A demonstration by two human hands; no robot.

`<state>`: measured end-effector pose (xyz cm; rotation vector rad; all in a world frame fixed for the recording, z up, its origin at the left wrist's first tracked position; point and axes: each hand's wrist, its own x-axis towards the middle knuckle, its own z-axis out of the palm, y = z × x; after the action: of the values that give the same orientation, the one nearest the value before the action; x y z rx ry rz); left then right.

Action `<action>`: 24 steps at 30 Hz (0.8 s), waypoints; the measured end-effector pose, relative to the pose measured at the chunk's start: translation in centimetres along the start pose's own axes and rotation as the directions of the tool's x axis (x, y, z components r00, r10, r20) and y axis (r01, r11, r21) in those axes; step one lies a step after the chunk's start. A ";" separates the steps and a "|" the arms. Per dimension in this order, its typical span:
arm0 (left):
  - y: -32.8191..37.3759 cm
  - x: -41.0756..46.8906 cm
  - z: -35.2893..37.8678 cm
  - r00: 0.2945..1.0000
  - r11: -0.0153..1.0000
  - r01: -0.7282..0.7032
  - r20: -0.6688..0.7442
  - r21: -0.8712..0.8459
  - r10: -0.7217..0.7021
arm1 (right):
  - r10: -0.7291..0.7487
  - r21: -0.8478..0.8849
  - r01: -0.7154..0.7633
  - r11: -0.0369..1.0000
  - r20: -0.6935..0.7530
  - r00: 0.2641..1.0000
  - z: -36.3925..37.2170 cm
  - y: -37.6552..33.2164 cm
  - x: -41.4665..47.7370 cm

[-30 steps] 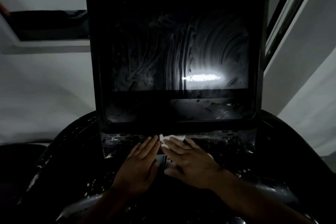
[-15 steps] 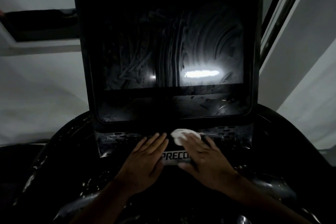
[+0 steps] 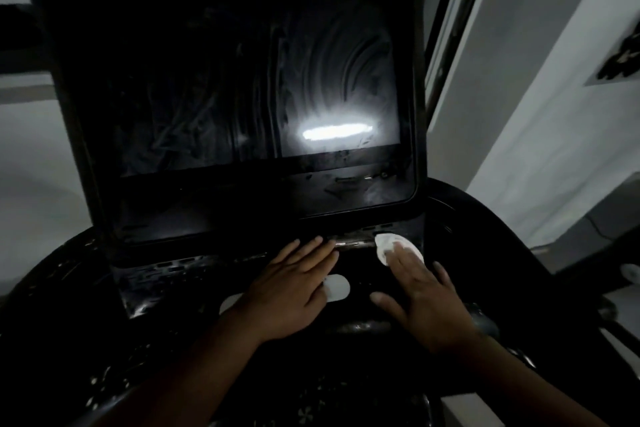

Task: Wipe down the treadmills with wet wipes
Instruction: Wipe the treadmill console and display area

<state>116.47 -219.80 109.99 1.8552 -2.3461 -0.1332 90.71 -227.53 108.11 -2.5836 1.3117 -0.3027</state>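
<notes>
Dim room, streaked screen (image 3: pixel 242 97) above; my right hand (image 3: pixel 426 295) presses the wet wipe (image 3: pixel 386 244) flat to scrub the console (image 3: pixel 173 270), left hand (image 3: pixel 291 288) spread, bracing.

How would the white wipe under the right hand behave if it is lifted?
Probably floppy: the wipe lies crumpled and pressed under the flat right hand. Likely light, being so thin. The streaks on the screen suggest it is damp, so it may cling.
</notes>
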 end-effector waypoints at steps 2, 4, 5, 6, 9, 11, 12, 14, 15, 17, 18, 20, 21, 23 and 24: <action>0.7 0.6 0.3 1.000 1.000 -0.019 -0.012 -0.002 0.019 | -0.004 0.036 0.004 0.999 0.009 1.000 -0.2 -1.5 0.4; 1.1 0.8 0.7 1.000 1.000 -0.029 -0.011 0.002 0.029 | -0.122 0.078 0.120 0.990 0.027 0.992 0.1 -3.0 -0.2; 1.1 0.9 1.0 0.999 0.999 -0.036 -0.014 0.017 0.036 | -0.169 0.097 0.162 0.982 0.068 0.983 0.0 -2.8 -0.5; 1.0 0.9 1.0 0.998 0.998 -0.048 -0.028 0.037 0.049 | -0.171 0.106 0.160 0.981 0.109 0.979 -0.6 -2.1 -0.9; 1.0 0.8 1.0 0.998 0.997 -0.045 -0.040 0.064 0.048 | 0.047 0.021 -0.050 0.999 0.119 0.992 -1.4 1.4 -1.3; 1.2 0.9 1.0 0.998 0.998 -0.054 -0.025 0.044 0.055 | 0.141 -0.003 -0.142 0.990 0.147 0.979 -1.5 1.2 -0.7; 1.2 0.9 0.9 0.998 0.997 -0.058 -0.024 0.043 0.059 | 0.119 0.033 -0.126 0.992 0.149 0.982 -1.4 0.2 -0.4; 1.3 1.1 0.9 0.998 0.997 -0.059 -0.035 0.056 0.061 | -0.044 0.121 0.025 0.992 0.156 0.987 -0.9 -1.5 -0.7; 1.3 1.1 0.8 0.998 0.997 -0.057 -0.032 0.052 0.059 | -0.133 0.159 0.106 0.982 0.174 0.976 -0.7 -1.6 -1.1; 1.4 1.2 0.7 0.998 0.997 -0.061 -0.019 0.037 0.061 | -0.185 0.191 0.148 0.970 0.197 0.963 -1.1 -0.1 -1.8; 1.4 1.2 0.7 0.998 0.998 -0.058 -0.021 0.031 0.059 | -0.154 0.177 0.122 0.977 0.179 0.972 -1.3 1.0 -1.8; 1.4 1.2 0.6 0.998 0.998 -0.053 -0.030 0.031 0.054 | -0.036 0.108 0.021 0.994 0.130 0.991 -1.4 2.0 -1.1; 1.5 1.1 0.6 0.998 0.998 -0.058 -0.029 0.036 0.059 | -0.002 0.081 -0.007 0.997 0.117 0.993 -1.3 1.3 -0.6; 1.4 1.0 0.7 0.998 0.997 -0.060 -0.031 0.055 0.062 | -0.062 0.132 0.046 0.990 0.115 0.991 -0.7 -0.9 -0.4; 1.4 1.0 0.7 0.998 0.997 -0.059 -0.028 0.058 0.061 | -0.139 0.181 0.117 0.977 0.118 0.983 -0.3 -1.8 -0.7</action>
<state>114.79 -220.45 109.55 1.7960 -2.4072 -0.0324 91.59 -225.96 108.90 -2.4985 1.0287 -0.2531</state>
